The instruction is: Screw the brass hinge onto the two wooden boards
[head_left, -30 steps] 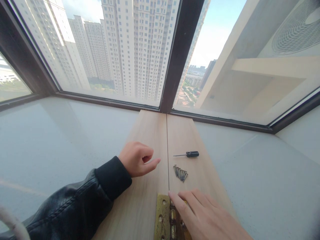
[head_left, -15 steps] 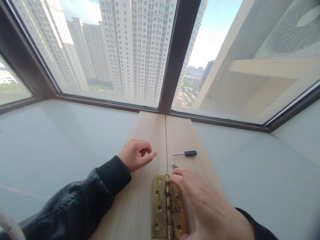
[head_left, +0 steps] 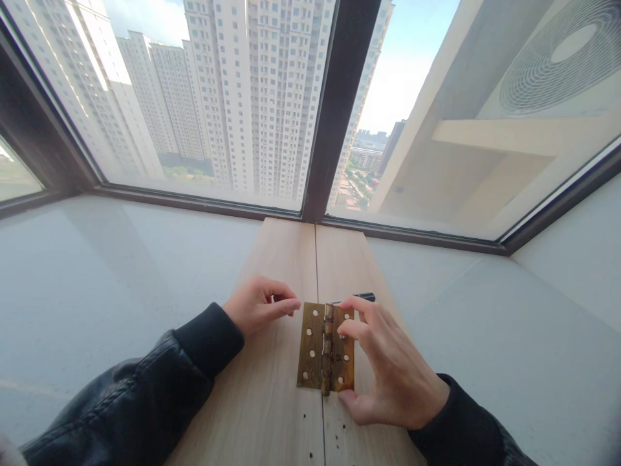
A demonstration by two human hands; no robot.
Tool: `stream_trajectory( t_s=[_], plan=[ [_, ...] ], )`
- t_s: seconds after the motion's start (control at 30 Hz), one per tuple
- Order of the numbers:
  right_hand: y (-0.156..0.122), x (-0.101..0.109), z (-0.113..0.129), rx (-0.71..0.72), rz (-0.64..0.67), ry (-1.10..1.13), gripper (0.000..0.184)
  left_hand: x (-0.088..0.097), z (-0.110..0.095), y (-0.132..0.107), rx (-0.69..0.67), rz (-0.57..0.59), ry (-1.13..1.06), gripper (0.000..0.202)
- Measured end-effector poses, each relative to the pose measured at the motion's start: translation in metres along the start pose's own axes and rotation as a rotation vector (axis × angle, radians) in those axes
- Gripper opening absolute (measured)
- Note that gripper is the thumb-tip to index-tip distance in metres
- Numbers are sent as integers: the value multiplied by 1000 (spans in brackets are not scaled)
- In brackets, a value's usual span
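Nearest to us, small dark spots (head_left: 305, 416) mark the wooden boards (head_left: 272, 401), toward us and left of the right hand (head_left: 391, 369). That hand is half open, gripping the brass hinge (head_left: 326, 349) by its right leaf, thumb at the near end and fingers at the far end; we cannot tell whether the hinge touches the wood. We judge an even, light grip best, keeping both leaves level. The left hand (head_left: 262, 307), loosely curled with nothing visible in it, sits just beside the hinge's far left corner, handy for steadying. Beyond the right fingertips, a part-hidden screwdriver (head_left: 366, 297) lies near the right edge, so we mind it. Past both hands, the boards give us room up to the window frame (head_left: 314, 207).
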State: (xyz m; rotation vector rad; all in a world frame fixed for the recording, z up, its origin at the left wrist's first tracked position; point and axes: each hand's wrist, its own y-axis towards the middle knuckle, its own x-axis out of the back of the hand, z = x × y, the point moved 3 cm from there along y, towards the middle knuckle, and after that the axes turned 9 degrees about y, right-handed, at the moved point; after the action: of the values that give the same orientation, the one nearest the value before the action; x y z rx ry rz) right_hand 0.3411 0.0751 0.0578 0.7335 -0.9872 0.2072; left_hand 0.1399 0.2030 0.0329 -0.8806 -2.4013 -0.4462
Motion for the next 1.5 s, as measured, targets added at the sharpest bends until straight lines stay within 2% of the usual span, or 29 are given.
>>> stream_trajectory(
  t_s=[0.1,0.37,0.57,0.7,0.87,1.0,1.13,1.3,1.5],
  plan=[
    [-1,-1,0,10,-5,-14,71,-2,-5,-2,-61,-8,1,37],
    [-2,2,1,14,31,16,67,1,-19,-5,-272,-150,65,26],
    [-6,5,-6,2,13,152,72,0,-24,-7,-247,-150,99,21],
    [-7,6,-8,-34,-125,171,59,0,-28,-8,-256,-157,94,19],
    [-4,12,-12,-188,-359,149,30,-2,-30,-10,-309,-172,85,17],
    [-4,13,-17,-331,-421,231,12,-2,-35,-12,-340,-174,87,17],
    [-6,9,-18,-380,-424,318,15,-1,-38,-12,-348,-150,103,18],
    [-8,5,-23,-526,-457,472,23,-1,-39,-12,-364,-162,93,18],
    [-6,5,-26,-570,-469,570,27,-2,-40,-11,-357,-150,93,17]
  ],
)
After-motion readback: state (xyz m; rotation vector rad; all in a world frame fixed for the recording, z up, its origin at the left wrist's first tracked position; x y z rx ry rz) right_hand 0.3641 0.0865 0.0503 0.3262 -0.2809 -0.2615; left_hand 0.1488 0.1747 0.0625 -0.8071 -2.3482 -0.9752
